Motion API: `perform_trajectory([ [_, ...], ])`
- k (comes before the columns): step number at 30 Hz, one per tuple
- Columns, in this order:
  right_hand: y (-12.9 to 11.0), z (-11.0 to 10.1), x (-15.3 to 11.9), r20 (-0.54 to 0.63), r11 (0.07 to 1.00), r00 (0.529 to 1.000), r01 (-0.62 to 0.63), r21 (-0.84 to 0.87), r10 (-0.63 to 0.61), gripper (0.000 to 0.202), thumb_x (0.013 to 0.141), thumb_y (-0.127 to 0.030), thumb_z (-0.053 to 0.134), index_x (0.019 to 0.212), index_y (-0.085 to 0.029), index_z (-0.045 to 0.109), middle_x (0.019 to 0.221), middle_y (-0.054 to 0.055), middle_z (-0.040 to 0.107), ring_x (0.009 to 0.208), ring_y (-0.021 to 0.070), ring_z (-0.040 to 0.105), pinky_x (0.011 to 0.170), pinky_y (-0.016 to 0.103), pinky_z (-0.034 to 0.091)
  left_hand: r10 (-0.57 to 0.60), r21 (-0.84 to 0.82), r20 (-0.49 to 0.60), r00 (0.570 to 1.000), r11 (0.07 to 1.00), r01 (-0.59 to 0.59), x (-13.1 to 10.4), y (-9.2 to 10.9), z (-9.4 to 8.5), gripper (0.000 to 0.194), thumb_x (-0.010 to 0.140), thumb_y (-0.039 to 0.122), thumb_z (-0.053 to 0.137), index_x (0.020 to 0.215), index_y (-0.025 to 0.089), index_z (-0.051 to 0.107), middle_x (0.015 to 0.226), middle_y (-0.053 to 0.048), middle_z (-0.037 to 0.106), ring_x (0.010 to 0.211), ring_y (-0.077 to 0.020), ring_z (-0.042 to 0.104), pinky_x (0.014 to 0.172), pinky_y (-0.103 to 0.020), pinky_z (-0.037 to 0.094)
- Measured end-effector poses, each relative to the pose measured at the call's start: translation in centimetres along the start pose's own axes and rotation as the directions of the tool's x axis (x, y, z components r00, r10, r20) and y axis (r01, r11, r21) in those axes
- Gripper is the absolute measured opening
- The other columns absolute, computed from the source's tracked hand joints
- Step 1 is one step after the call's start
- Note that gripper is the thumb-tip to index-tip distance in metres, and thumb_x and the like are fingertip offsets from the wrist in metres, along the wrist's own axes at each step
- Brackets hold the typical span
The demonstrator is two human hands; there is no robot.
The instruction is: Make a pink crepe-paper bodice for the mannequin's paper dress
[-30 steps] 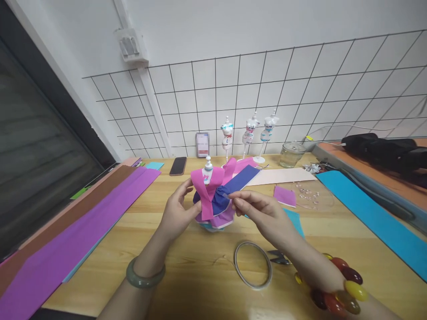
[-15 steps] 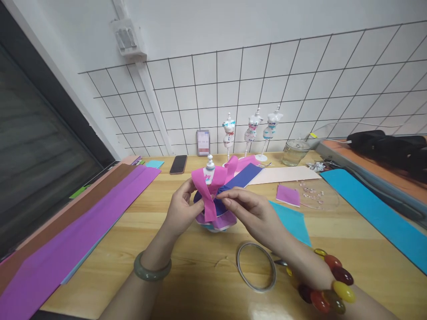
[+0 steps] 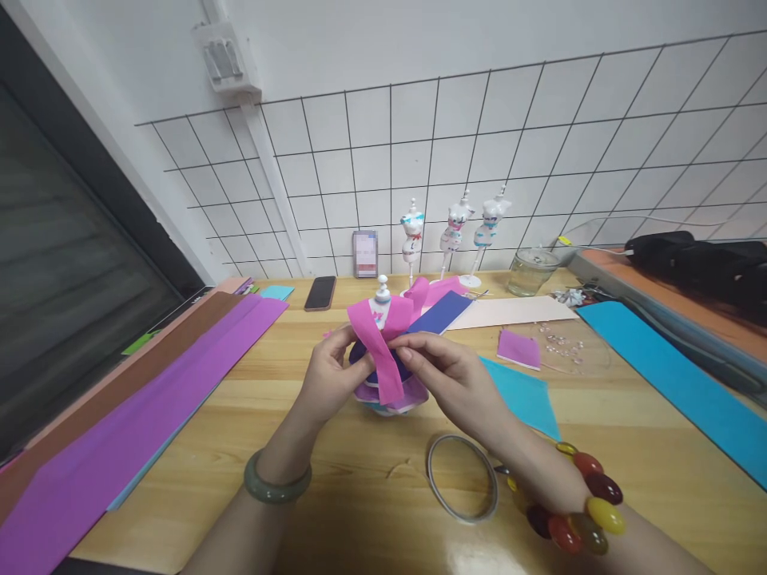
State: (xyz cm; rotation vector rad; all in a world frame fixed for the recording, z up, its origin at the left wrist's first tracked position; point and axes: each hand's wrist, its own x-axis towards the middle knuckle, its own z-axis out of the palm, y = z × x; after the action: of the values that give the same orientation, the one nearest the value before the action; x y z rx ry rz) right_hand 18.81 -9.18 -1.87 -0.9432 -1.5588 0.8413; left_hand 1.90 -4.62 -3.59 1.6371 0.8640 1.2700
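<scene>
A small white mannequin (image 3: pixel 382 300) stands upright between my hands, dressed in layered paper. A pink strip (image 3: pixel 387 367) crosses its chest and hangs down the front, over a dark blue layer (image 3: pixel 370 372) and a purple layer (image 3: pixel 413 393). My left hand (image 3: pixel 333 374) grips the mannequin's left side at the waist, thumb in front, the other fingers partly hidden behind. My right hand (image 3: pixel 447 371) pinches at the pink strip's edge by the waist, its thumb and index fingertips together.
Three mannequins (image 3: pixel 412 231) stand behind, near a glass (image 3: pixel 532 271). Long paper strips (image 3: pixel 149 407) lie left, a blue strip (image 3: pixel 671 383) right. A metal ring (image 3: pixel 462 517) is in front. Two phones (image 3: pixel 320 293), blue paper (image 3: pixel 524 395) and a purple square (image 3: pixel 518 350) are also on the table.
The mannequin has shifted slightly right with my left hand. The hanging pink strip now lies further right, over the waist, and my right fingertips have come against it.
</scene>
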Motion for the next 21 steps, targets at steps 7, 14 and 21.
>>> perform_trajectory([
  [7, 0.0, 0.4, 0.0, -0.012, 0.992, 0.996, -0.088, 0.088, 0.089, 0.015, 0.087, -0.028, 0.057, 0.093, -0.022, 0.069, 0.092, 0.002, 0.073, 0.082, 0.0152, 0.066, 0.075, 0.030, 0.054, -0.030, -0.009, -0.006, 1.000, 1.000, 0.030, 0.0, -0.2, 0.0, 0.035, 0.070, 0.026, 0.074, 0.104, 0.017, 0.069, 0.109, -0.008, 0.070, 0.110, -0.0286, 0.060, 0.091, -0.036, 0.049],
  [14, -0.2, 1.8, 0.0, -0.125, 0.978, 0.978, -0.149, 0.146, 0.167, 0.015, 0.078, -0.032, 0.063, 0.085, -0.019, 0.067, 0.076, 0.002, 0.070, 0.064, 0.0136, 0.062, 0.058, 0.026, 0.051, 0.016, 0.015, -0.008, 1.000, 1.000, -0.016, 0.0, -0.1, 0.2, 0.031, 0.072, 0.025, 0.072, 0.101, 0.016, 0.068, 0.110, -0.009, 0.070, 0.109, -0.0279, 0.060, 0.090, -0.035, 0.048],
  [21, 0.0, 2.7, -0.2, -0.254, 0.982, 0.953, -0.134, 0.132, 0.164, 0.011, 0.075, -0.026, 0.066, 0.080, -0.017, 0.067, 0.063, 0.000, 0.063, 0.049, 0.0108, 0.051, 0.044, 0.023, 0.041, 0.097, 0.066, 0.049, 0.994, 0.993, -0.100, -0.4, -0.1, -0.2, 0.028, 0.080, 0.027, 0.065, 0.107, 0.018, 0.066, 0.112, -0.008, 0.068, 0.110, -0.0256, 0.059, 0.093, -0.035, 0.045],
])
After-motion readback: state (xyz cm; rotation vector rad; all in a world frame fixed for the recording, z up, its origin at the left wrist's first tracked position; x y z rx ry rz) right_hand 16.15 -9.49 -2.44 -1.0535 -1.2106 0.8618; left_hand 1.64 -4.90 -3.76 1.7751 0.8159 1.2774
